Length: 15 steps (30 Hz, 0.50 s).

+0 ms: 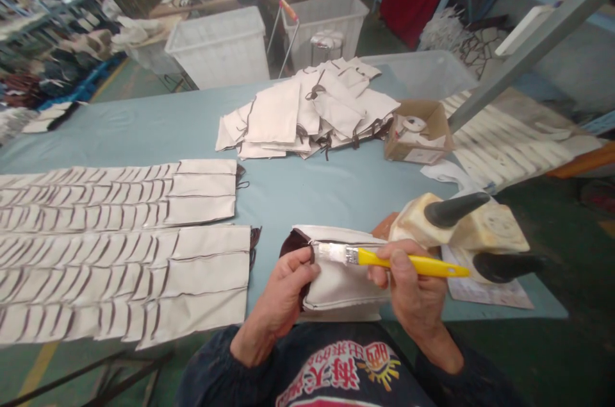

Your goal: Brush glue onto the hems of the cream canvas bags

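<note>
Pinched in my left hand (pixel 285 288) is the dark-trimmed open edge of a cream fabric pouch (pixel 341 282), which lies at the table's front edge. My right hand (pixel 416 295) grips the yellow handle of a paintbrush (pixel 408 261). The brush's pale bristles point left and rest along the pouch's upper seam, close to my left fingertips. Just beyond my right hand stand cream plastic containers (pixel 413 221) with black cone-shaped parts. What lies under the pouch's right end is hidden by my right hand.
Overlapping rows of cream pieces with dark edges (pixel 206 266) cover the table's left side. A loose heap of similar pouches (pixel 273 115) lies at the back, beside a cardboard box (pixel 418 147). White bins (pixel 218 48) stand behind the blue-green table (pixel 283 195). A grey metal post (pixel 519 41) slants at right.
</note>
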Tool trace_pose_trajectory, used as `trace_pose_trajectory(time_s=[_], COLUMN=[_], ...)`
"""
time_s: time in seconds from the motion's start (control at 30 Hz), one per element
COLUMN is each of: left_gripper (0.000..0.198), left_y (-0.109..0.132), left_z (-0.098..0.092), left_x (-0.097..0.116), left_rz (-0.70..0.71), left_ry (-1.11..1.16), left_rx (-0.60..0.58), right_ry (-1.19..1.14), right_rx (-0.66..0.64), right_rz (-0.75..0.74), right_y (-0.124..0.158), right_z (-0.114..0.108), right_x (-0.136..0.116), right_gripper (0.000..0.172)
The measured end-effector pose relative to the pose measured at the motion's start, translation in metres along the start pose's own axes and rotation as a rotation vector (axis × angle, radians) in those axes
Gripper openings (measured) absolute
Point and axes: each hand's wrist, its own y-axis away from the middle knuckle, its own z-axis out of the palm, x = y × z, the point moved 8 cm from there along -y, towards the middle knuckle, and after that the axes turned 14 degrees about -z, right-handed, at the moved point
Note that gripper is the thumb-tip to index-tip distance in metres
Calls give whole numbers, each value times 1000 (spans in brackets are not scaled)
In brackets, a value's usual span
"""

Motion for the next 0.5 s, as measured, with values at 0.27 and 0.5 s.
trace_pose_trajectory(time_s=[0.27,0.5], left_gripper=[31,32], left_y=[-2,-5], left_z=[4,4], left_x=[-2,2], left_rz=[-14,7], left_ry=[-10,-11], left_rx=[-19,-11], right_ry=[-28,5], right_rx=[84,61], right_rz=[6,24], right_y=[9,10], right_z=[-4,14], right_x=[5,10], right_gripper=[28,33])
